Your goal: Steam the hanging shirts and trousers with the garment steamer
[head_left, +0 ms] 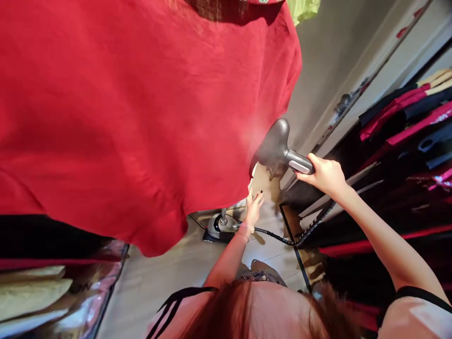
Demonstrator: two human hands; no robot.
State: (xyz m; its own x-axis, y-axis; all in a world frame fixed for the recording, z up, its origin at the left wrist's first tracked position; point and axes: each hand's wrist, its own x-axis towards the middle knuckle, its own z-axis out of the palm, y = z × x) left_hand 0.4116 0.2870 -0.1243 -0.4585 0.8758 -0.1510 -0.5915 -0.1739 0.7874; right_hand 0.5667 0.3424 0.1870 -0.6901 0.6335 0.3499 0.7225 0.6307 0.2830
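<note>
Place: clothes shop or dressing room, cannot tell which
Shown by: hanging clothes [399,122], steamer base [221,226], tiled floor [151,292]

Right arm [384,240] outstretched, right hand [323,175] curled in a grip; left hand [254,210] open and raised.

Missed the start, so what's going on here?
A person's right hand grips a handheld garment steamer, its head close to a hanging red garment, with a mist of steam between them. Their left hand is raised at the garment's lower edge. A ribbed black hose runs to the steamer's base on the tiled floor, and dark clothes on a rack hang to the right.
</note>
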